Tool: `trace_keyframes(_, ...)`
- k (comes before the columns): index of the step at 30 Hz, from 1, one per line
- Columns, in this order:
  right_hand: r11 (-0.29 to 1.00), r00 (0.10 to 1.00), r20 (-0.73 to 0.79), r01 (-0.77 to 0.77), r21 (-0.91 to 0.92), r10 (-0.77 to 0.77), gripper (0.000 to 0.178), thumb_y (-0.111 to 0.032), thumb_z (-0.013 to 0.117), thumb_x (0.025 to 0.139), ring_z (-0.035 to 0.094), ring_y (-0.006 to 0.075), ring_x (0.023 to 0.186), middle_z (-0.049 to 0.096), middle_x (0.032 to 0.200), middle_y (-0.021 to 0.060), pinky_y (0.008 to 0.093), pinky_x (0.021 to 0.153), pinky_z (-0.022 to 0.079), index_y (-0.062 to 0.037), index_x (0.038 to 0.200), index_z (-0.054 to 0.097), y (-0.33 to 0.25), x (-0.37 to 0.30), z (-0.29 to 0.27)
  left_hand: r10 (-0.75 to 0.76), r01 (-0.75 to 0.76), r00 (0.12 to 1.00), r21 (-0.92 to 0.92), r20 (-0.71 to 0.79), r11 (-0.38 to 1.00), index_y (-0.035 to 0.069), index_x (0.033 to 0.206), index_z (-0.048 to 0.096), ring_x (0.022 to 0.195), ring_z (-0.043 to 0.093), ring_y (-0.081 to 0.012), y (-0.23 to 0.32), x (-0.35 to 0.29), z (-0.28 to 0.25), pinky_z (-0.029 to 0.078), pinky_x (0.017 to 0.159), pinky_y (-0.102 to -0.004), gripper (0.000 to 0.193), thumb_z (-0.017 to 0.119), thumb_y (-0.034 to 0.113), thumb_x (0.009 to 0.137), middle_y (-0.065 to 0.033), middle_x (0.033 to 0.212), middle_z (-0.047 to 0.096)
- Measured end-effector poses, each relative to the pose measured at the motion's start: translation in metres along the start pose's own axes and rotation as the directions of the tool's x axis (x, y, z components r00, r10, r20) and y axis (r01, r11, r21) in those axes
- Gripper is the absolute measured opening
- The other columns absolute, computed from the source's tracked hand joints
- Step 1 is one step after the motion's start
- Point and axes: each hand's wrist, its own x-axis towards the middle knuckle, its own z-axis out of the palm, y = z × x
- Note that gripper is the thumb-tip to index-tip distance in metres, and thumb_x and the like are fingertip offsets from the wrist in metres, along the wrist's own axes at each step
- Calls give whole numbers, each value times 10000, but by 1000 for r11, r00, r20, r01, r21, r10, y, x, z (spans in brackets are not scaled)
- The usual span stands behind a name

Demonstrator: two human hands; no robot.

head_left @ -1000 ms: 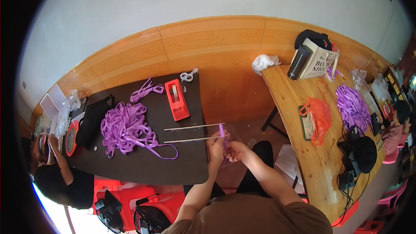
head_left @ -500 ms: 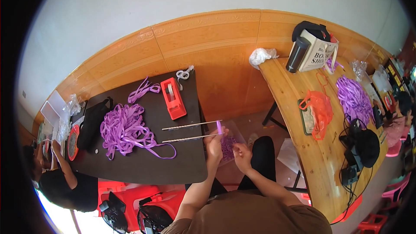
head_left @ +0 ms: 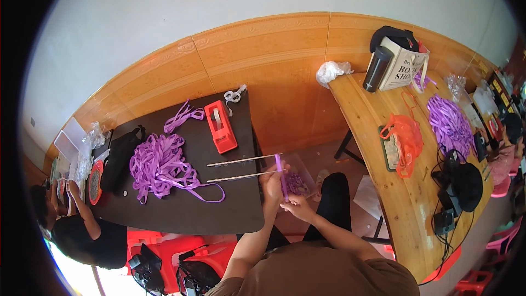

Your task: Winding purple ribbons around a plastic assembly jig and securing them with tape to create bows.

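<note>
Two thin, pale sticks lie side by side, reaching past the edge of the dark table. A purple ribbon crosses their right-hand ends and runs down toward me. My left hand is closed at the end of the nearer stick, with the ribbon at its fingers; its exact grip is partly hidden. Lower and to the right, my right hand pinches the ribbon's lower end. Behind my hands, below table height, a clear plastic box contains small purple pieces.
On the dark table are a heap of purple ribbon, a red tape dispenser and white-handled scissors. The wooden table at right bears an orange bag and a black tumbler. A co-worker sits at far left.
My right hand has moved slightly left and down, toward my left hand. The purple ribbon now stretches down from the sticks to its fingers. My left hand stays by the stick ends.
</note>
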Motion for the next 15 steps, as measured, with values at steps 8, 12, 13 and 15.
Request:
trace_keyframes(8, 974, 997, 73, 9, 226, -26, 254, -20, 595, 843, 555, 93, 778, 601, 859, 29, 247, 700, 462, 7, 1095, 579, -14, -34, -2, 48, -53, 997, 64, 68, 997, -19, 1027, 620, 740, 610, -135, 1, -21, -7, 482, 702, -236, 188, 573, 74, 870, -97, 864, 661)
trace_keyframes(12, 968, 994, 110, -1, 249, -27, 202, -2, 584, 835, 545, 88, 795, 588, 841, 21, 248, 718, 457, -2, 1037, 586, -23, -37, 5, -102, 101, 995, 111, 9, 989, -21, 987, 627, 731, 606, -123, -4, -38, -21, 481, 690, -232, 176, 579, 110, 879, -85, 832, 657)
trace_keyframes(13, 969, 993, 113, -2, 248, -27, 202, -2, 584, 835, 545, 88, 795, 588, 841, 21, 248, 718, 457, -2, 1037, 586, -20, -37, 4, -93, 89, 996, 157, 13, 984, -23, 976, 627, 724, 600, -116, -4, -41, -22, 475, 689, -224, 177, 573, 119, 886, -74, 810, 652)
trace_keyframes(15, 988, 981, 181, 35, 149, -62, 97, 2, 578, 828, 539, 79, 794, 573, 815, 9, 242, 715, 448, -18, 923, 578, -15, -37, 2, -76, 72, 997, 166, 20, 984, -24, 976, 627, 721, 597, -113, -5, -49, -22, 473, 689, -222, 176, 567, 117, 889, -69, 802, 649)
